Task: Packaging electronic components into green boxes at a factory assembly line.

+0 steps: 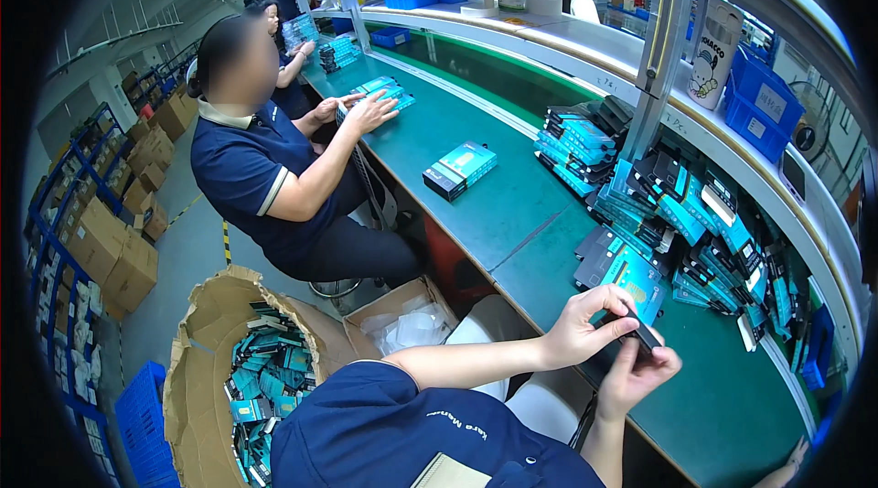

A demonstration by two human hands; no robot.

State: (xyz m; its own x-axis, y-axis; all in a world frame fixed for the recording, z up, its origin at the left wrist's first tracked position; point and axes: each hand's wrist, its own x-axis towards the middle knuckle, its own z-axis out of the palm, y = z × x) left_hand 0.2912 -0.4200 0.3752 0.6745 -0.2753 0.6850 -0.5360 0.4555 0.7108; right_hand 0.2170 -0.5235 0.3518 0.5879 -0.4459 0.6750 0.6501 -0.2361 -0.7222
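Both of my hands are at the near edge of the green worktable (695, 424). The fingers of my left hand (593, 328) pinch the upper end of a small black slab-shaped piece (646, 336). My right hand (636, 376) grips its lower end. The fingers partly cover the piece, and I cannot tell its exact kind. Just beyond my hands, a teal-and-black box (631, 276) lies on the table. A heap of similar teal-and-black boxes (695, 214) is piled against the shelf side, some tilted over one another.
One teal box (460, 170) lies mid-table. A co-worker (265, 159) on the left handles boxes. Behind my left side stand a large carton (197, 378) of teal packages and a smaller carton (430, 291) with white pieces. Blue bin (761, 104) sits on the shelf. Another hand (794, 461) shows lower right.
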